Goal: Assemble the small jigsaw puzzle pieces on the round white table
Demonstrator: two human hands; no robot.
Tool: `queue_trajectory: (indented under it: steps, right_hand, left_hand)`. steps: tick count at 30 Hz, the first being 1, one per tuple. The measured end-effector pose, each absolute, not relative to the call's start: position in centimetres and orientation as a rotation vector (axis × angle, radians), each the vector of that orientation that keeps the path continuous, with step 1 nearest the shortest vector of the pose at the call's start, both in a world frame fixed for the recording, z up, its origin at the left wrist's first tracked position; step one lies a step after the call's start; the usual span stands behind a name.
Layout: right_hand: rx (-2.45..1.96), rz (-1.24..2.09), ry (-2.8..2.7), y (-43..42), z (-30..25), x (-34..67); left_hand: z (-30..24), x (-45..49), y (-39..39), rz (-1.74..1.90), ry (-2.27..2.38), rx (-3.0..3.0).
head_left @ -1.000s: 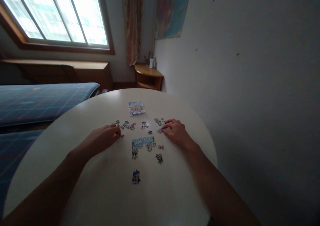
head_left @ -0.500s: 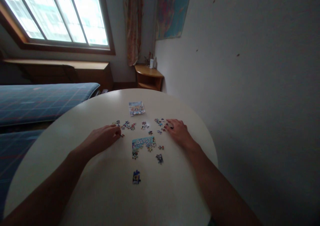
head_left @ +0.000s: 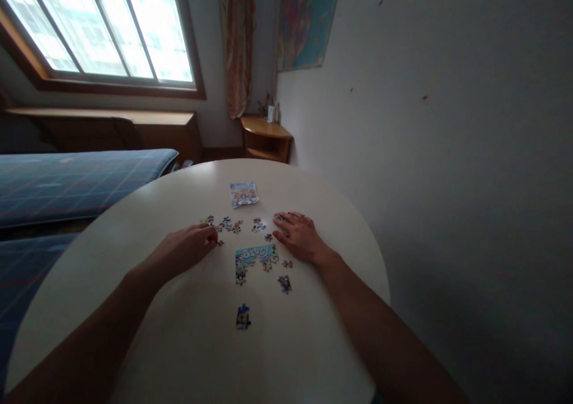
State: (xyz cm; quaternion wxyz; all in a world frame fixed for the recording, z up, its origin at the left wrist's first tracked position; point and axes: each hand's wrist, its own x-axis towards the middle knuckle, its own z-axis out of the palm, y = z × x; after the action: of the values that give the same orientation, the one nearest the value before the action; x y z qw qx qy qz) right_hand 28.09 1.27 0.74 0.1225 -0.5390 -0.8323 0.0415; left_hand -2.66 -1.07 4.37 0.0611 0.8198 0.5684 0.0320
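My left hand (head_left: 194,240) is at the left of the scattered jigsaw pieces, fingers curled down and closed at a small puzzle piece (head_left: 219,243). My right hand (head_left: 298,236) lies palm down with its fingers stretched out over loose pieces, covering most of them. Between the hands are several loose puzzle pieces (head_left: 230,225) and a small cluster (head_left: 258,225). Nearer to me is a partly joined puzzle (head_left: 257,252) with a light blue lettered top edge and a left side. A joined dark blue section (head_left: 243,317) lies below it.
Everything lies on a round white table (head_left: 188,344). A printed packet (head_left: 244,194) is beyond the pieces. A grey-black piece group (head_left: 284,283) and a small piece (head_left: 287,264) lie right of the joined puzzle. The wall (head_left: 447,183) stands on the right, a plaid mattress (head_left: 80,180) on the left.
My right hand has moved left and flattened over the loose pieces on the right, hiding most of them. My left hand has hardly moved.
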Motion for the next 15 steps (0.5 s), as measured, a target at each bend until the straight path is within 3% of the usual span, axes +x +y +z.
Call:
queue_trajectory:
  steps: [15]
  right_hand:
    - [-1.542,0.002,-2.447,0.64,1.03,28.21]
  left_hand:
    - [3.99,-2.9,-1.02,0.172,1.699,2.505]
